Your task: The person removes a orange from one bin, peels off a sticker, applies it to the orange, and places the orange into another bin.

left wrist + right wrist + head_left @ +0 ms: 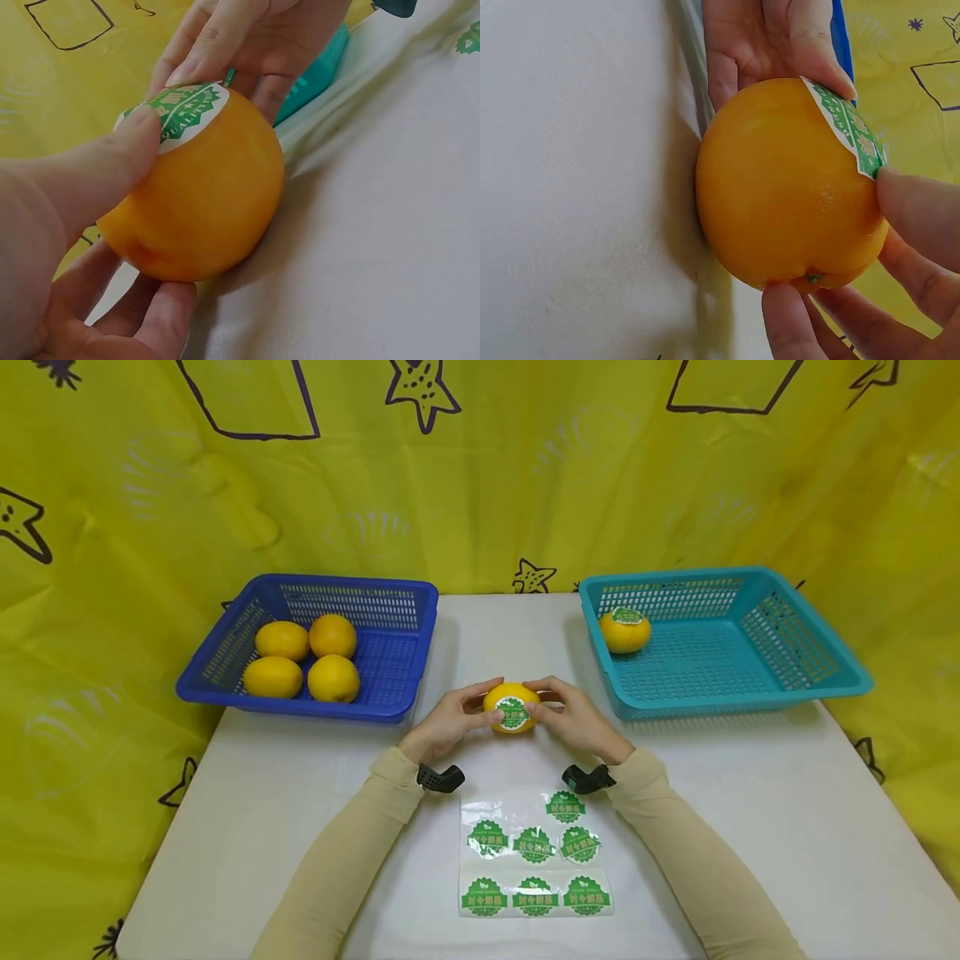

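Both hands, left hand (450, 722) and right hand (573, 718), clasped around round orange fruit (512, 707) mid-worktop, thumbs pressing green round sticker (513, 712) flat. One labelled fruit (625, 629) in far-right teal plastic basket (810, 689); seemingly four unlabelled fruits (306, 657) left in far-left blue plastic basket (397, 677).

**What's sitting around on our white surface**

So we've got a white surface (750, 827) in front of a bright yellow backdrop (112, 510) with dark star and box doodles. Back left there's a blue basket (408, 643) with four plain oranges (307, 657) packed together in its left half. Back right we see a teal basket (817, 681) with one stickered orange (625, 629) tucked in its far left corner. Close to us lies a clear sticker sheet (534, 860) carrying seven round green labels, the bottom row of three sitting straight.
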Demonstrator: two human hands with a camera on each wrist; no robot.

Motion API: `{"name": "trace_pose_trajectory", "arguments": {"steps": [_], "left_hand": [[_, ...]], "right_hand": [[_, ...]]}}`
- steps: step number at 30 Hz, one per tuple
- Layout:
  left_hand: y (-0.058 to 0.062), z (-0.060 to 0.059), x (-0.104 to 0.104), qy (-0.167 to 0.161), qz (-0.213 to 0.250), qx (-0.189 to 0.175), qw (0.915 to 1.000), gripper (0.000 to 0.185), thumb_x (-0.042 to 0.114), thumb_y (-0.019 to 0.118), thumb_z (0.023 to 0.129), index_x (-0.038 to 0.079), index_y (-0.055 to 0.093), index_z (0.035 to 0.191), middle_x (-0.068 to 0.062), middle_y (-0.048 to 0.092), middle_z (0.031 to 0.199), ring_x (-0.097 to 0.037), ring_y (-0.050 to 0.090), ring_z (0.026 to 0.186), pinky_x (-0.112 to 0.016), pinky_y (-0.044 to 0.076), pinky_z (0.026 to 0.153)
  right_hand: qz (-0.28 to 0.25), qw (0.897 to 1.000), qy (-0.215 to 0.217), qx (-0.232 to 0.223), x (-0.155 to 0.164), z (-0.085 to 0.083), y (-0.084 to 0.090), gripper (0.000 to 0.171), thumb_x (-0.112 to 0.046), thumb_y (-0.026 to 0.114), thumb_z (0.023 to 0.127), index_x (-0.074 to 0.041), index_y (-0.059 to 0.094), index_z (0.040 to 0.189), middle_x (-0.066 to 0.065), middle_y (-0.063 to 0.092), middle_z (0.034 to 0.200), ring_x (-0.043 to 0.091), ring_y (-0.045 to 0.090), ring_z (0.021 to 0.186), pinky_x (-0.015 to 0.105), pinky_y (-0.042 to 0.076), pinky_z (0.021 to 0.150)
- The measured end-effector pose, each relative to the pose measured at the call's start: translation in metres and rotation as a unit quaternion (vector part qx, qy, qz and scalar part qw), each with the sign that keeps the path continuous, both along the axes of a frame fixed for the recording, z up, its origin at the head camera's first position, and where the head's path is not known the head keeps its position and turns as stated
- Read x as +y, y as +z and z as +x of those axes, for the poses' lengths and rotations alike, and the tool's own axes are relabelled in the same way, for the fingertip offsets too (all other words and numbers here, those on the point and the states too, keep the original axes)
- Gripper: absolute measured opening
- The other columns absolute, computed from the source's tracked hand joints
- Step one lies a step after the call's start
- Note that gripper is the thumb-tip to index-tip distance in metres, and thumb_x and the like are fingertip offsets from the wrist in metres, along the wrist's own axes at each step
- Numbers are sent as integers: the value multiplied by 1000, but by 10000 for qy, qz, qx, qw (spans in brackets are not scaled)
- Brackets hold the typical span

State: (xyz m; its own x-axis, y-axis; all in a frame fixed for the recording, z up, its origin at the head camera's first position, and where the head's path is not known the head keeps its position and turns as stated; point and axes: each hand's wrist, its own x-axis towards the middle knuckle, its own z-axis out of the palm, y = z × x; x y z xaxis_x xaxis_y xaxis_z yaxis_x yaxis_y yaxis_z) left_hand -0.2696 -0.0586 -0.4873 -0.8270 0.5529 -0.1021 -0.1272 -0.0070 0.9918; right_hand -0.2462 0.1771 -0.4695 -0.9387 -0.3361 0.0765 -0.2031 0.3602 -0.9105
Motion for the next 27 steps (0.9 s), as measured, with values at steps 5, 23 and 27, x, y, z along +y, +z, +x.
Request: {"name": "trace_pose_trajectory", "arguments": {"steps": [5,23,27], "left_hand": [[-5,1,-1,-18,81,-6,10000,61,3,66,93,5,39,148,-10,42,148,-26,45,129,-33,43,100],[-1,-1,-3,-234,-542,800,9950,60,15,65,96,9,39,150,-6,39,150,-23,43,132,-32,43,100],[4,-1,-3,-267,-1075,1250,9860,64,23,69,94,11,40,150,-4,41,149,-22,45,129,-31,42,100]], "right_hand": [[-18,9998,85,157,-1,3,-5,37,-11,61,98,3,53,131,20,52,134,36,52,120,47,44,98],[735,9935,120,856,-8,5,-10,59,-18,79,84,1,42,126,19,52,131,29,58,109,41,51,90],[942,9911,124,932,-9,6,-5,61,-18,80,84,1,42,127,21,54,128,31,59,105,41,52,87]]}}
